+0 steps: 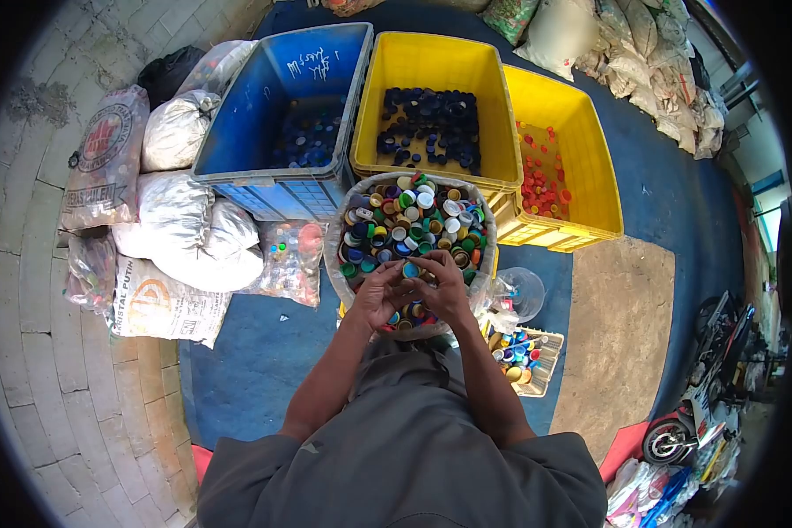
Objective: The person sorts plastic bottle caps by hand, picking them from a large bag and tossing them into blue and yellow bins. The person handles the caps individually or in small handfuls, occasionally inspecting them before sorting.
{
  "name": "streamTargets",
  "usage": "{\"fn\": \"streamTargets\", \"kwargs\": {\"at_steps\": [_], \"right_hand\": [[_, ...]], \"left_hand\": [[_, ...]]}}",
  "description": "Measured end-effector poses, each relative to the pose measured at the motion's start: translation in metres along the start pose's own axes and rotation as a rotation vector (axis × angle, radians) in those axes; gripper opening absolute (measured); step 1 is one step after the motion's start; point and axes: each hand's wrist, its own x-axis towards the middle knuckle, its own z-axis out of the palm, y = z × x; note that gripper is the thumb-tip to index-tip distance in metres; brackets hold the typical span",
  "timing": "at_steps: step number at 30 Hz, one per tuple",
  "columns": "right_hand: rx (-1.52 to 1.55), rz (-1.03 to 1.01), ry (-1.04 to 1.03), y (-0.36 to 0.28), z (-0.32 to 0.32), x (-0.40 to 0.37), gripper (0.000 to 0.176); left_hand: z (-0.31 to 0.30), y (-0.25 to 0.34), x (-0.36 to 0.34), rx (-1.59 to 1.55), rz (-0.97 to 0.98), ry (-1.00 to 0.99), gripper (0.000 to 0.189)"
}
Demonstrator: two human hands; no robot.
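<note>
A light blue bottle cap [410, 270] is held between the fingertips of my two hands. My left hand [379, 294] closes on it from the left, and my right hand [443, 283] grips it from the right. Both are above a round, lined tub [333, 255] heaped with mixed bottle caps [405, 207] in white, green, gold, black and other colours. My hands cover part of the heap's near side.
Beyond the tub stand a blue crate [277, 201] with dark caps, a yellow crate [436, 176] with dark blue caps, and another yellow crate [581, 232] with red caps. A small basket [547, 361] of caps sits right. Sacks [176, 211] crowd the left; a motorcycle [678, 431] is far right.
</note>
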Motion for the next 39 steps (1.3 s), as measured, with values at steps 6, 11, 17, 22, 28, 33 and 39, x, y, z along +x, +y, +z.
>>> {"fn": "streamTargets", "kwargs": {"at_steps": [6,11,17,22,28,33,39], "right_hand": [[-0.165,-0.147,0.044,-0.009,-0.001,-0.002,0.049],[-0.121,-0.045,0.067,0.0,0.008,-0.005,0.041],[-0.094,-0.014,0.05,0.002,0.008,-0.006,0.037],[-0.103,-0.005,0.075,0.002,0.011,-0.009,0.037],[-0.107,-0.008,0.072,0.0,0.013,-0.01,0.039],[-0.122,-0.063,0.099,0.006,0.016,-0.011,0.041],[-0.124,-0.082,0.124,0.005,0.019,-0.011,0.042]], "left_hand": [[-0.007,-0.004,0.007,0.048,0.05,-0.028,0.023],[-0.005,-0.005,0.005,0.11,0.071,-0.03,0.024],[-0.003,-0.007,0.004,0.165,0.098,-0.015,0.021],[-0.01,-0.012,0.008,0.18,0.107,0.012,0.019],[-0.01,-0.013,0.006,0.22,0.099,0.042,0.017],[-0.006,-0.018,0.006,0.191,0.103,0.06,0.019],[-0.008,-0.015,0.004,0.188,0.093,0.019,0.02]]}}
